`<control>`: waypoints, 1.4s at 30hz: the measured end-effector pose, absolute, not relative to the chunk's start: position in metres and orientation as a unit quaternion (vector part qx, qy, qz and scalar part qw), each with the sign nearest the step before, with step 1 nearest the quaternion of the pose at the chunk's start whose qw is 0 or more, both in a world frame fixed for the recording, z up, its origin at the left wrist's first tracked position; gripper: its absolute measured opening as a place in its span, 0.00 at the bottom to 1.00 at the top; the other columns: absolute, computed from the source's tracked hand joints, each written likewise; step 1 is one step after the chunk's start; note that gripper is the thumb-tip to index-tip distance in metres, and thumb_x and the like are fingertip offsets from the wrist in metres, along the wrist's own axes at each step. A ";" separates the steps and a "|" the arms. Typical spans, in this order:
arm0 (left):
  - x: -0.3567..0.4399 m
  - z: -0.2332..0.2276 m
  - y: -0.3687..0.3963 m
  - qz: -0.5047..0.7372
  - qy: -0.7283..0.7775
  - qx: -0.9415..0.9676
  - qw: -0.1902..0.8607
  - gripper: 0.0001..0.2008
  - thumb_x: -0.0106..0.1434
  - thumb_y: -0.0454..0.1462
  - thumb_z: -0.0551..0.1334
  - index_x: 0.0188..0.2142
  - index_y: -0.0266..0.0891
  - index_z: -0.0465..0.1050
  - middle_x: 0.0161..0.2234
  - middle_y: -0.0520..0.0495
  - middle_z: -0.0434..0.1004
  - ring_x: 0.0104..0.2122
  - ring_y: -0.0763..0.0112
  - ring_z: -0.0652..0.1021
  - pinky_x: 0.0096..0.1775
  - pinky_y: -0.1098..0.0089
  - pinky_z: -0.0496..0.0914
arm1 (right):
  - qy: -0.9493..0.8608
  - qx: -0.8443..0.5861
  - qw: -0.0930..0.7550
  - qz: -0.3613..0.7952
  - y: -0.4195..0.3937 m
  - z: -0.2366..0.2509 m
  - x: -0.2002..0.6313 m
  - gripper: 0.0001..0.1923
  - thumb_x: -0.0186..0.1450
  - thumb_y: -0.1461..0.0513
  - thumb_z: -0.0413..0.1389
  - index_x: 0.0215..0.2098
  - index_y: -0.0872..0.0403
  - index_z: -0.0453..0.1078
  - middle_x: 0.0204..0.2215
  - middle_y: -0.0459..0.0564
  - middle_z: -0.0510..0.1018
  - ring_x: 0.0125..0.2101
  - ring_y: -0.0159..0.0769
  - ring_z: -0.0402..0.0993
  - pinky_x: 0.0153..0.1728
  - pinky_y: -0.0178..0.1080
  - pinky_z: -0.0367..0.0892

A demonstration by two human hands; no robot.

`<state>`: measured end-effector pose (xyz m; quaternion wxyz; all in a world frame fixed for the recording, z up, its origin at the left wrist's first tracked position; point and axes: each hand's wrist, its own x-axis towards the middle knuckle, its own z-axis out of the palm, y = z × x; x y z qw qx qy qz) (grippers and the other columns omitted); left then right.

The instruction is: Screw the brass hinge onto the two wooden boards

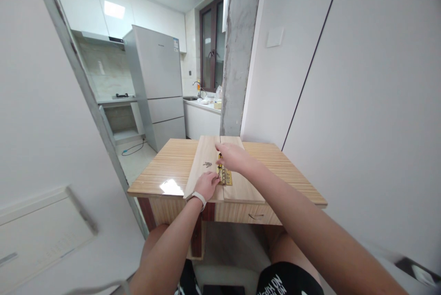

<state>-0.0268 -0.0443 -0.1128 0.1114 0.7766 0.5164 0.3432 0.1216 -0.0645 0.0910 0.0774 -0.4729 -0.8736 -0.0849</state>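
My right hand (233, 157) is closed around a yellow-and-black screwdriver (220, 161), held upright over a brass hinge (227, 177). Much of the tool is hidden behind the fingers. My left hand (207, 184) rests on the left wooden board (206, 145), its fingers bunched at the hinge's left leaf, near the tool's tip. Whether a screw sits between those fingertips is too small to make out. The hinge lies across the seam between that board and the right wooden board (243, 193). Several loose screws (207, 164) lie on the left board.
Both boards lie flat on a wood-grain table (155, 173) with a drawer (241, 213) facing me. My legs are beneath its front edge. Behind stand a grey fridge (161, 67), a sink counter (203, 113) and a bare grey pillar (237, 56). A white wall (361, 102) rises at right.
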 end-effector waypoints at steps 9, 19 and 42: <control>-0.025 -0.114 -0.043 0.346 0.522 0.771 0.116 0.04 0.68 0.37 0.61 0.37 0.42 0.75 0.40 0.46 0.77 0.43 0.64 0.75 0.47 0.65 0.66 | -0.816 -0.569 0.066 -0.083 -0.072 0.090 0.111 0.20 0.72 0.52 0.53 0.47 0.59 0.75 0.41 0.67 0.81 0.46 0.48 0.79 0.44 0.39 0.68; -0.027 -0.114 -0.044 0.342 0.511 0.780 0.117 0.06 0.68 0.37 0.60 0.41 0.45 0.76 0.43 0.46 0.78 0.45 0.64 0.75 0.49 0.65 0.66 | -0.864 -0.493 0.055 -0.089 -0.068 0.092 0.120 0.10 0.69 0.67 0.51 0.46 0.55 0.72 0.42 0.58 0.81 0.42 0.42 0.77 0.38 0.36 0.63; -0.026 -0.114 -0.044 0.344 0.519 0.774 0.114 0.04 0.68 0.37 0.61 0.38 0.43 0.75 0.41 0.47 0.78 0.43 0.65 0.75 0.47 0.66 0.66 | -0.806 -0.584 0.057 -0.085 -0.071 0.095 0.115 0.19 0.73 0.54 0.52 0.48 0.61 0.76 0.42 0.66 0.81 0.47 0.47 0.79 0.45 0.37 0.67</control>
